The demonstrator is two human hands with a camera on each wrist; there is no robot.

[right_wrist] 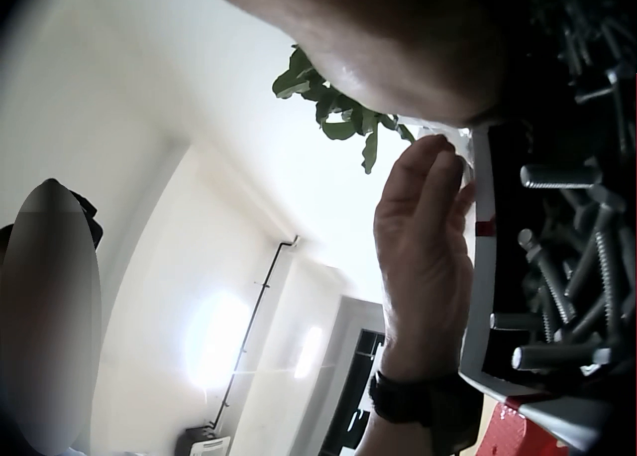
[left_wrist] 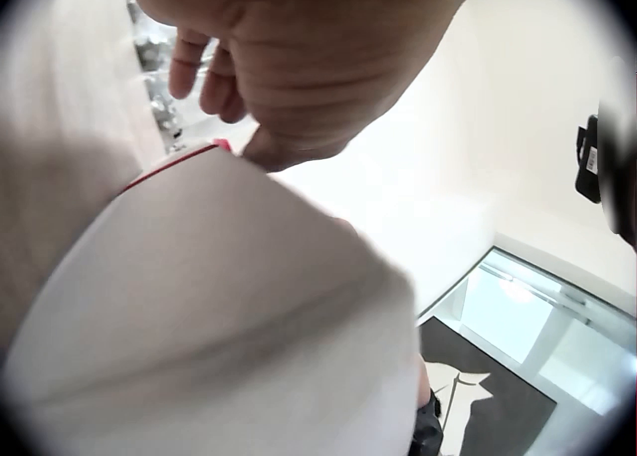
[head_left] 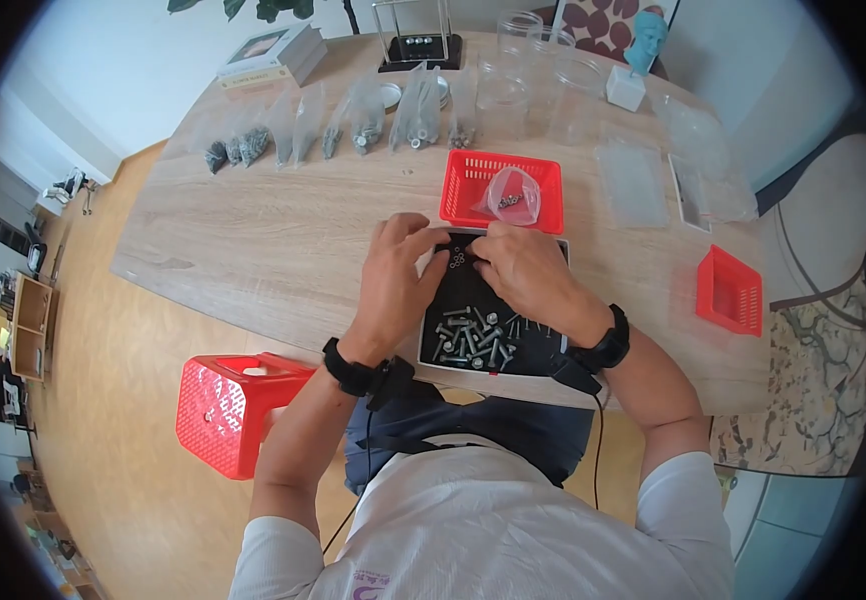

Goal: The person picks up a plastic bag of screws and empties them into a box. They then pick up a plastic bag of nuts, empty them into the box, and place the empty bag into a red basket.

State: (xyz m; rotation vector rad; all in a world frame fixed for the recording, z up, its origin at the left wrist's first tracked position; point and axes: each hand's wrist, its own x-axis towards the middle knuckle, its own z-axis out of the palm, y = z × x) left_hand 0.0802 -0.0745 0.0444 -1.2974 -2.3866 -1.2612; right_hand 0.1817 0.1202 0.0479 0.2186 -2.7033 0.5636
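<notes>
A white-rimmed box (head_left: 426,345) with a dark inside lies in front of the person. Several metal bolts (head_left: 468,335) fill its near part, and small ring-shaped pieces (head_left: 457,258) lie in its far-left part. My left hand (head_left: 393,285) reaches over the box's left side, with a gap between thumb and forefinger beside the small rings. From the right, my right hand (head_left: 533,275) reaches in with bent fingers, fingertips close to the same rings; whether it pinches one I cannot tell. In the right wrist view, bolts (right_wrist: 562,356) lie near the box wall, and the left hand (right_wrist: 428,247) shows beyond.
Just beyond the box stands a red basket (head_left: 453,185) holding a plastic bag (head_left: 513,190) of small metal pieces. Another red basket (head_left: 728,290) is at right. Filled bags (head_left: 368,120), clear jars (head_left: 503,95) and a Newton's cradle (head_left: 420,50) line the back. A red stool (head_left: 215,415) stands left.
</notes>
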